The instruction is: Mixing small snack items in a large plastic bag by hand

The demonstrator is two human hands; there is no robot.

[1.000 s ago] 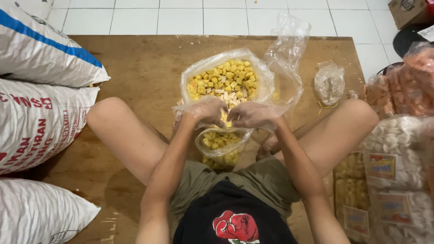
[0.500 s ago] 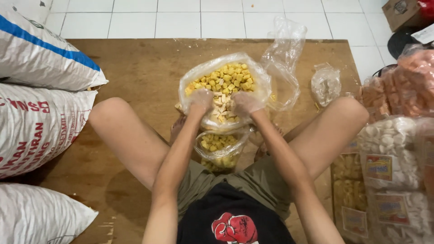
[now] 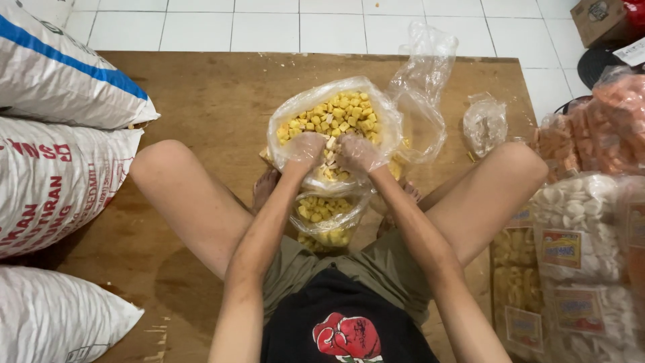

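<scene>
While hands (image 3: 332, 151) scoop yellow snack cubes (image 3: 336, 114)

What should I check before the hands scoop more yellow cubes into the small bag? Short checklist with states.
1. Both hands in the large clear bag of yellow cubes: ok, left hand and right hand are sunk in at its near edge.
2. Large bag mouth open: ok, rim spread wide.
3. Small clear bag sits below the hands: ok, between the legs, part filled with cubes.
4. Small bag mouth open: cannot tell, hidden under the wrists.
5. Cubes gripped in the hands: cannot tell, plastic blurs the fingers.
6. Spare clear bag kept out of the way: ok, behind and right of the large bag.
</scene>
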